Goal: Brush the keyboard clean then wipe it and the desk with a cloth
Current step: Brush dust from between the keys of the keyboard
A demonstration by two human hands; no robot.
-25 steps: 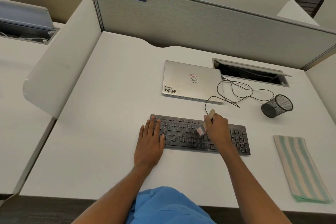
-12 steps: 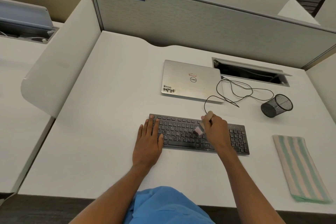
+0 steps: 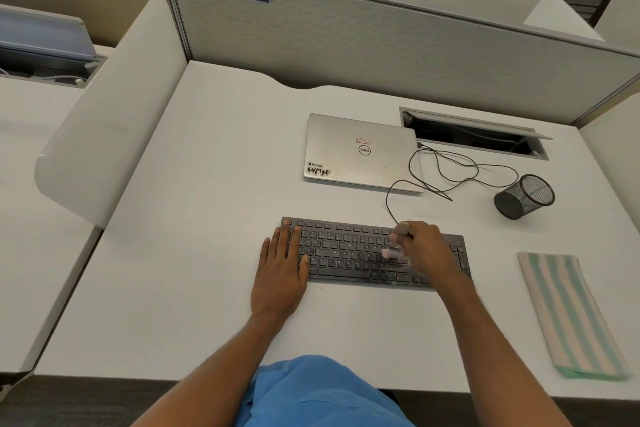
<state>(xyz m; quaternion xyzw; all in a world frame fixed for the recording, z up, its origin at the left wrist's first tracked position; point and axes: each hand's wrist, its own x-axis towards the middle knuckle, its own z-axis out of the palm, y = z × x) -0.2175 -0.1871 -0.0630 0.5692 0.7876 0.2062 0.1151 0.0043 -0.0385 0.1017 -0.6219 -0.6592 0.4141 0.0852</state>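
A black keyboard (image 3: 349, 251) lies flat on the white desk (image 3: 207, 218). My left hand (image 3: 280, 270) rests flat on its left end, fingers spread over the keys. My right hand (image 3: 427, 251) is closed around a small brush (image 3: 394, 248) with a pale handle; its blurred bristles touch the keys right of the middle. The right part of the keyboard is partly hidden by that hand and wrist. A folded cloth (image 3: 568, 314) with green and beige stripes lies on the desk to the right, apart from both hands.
A closed silver laptop (image 3: 360, 152) sits behind the keyboard, with a black cable (image 3: 450, 170) looping beside it. A black mesh pen cup (image 3: 524, 196) lies on its side at the right. A cable hatch (image 3: 474, 132) is open at the back, before the grey partition (image 3: 381, 45).
The brush in my right hand has swept down and to the right across the keys and is now blurred. My left hand stays on the keyboard's left end.
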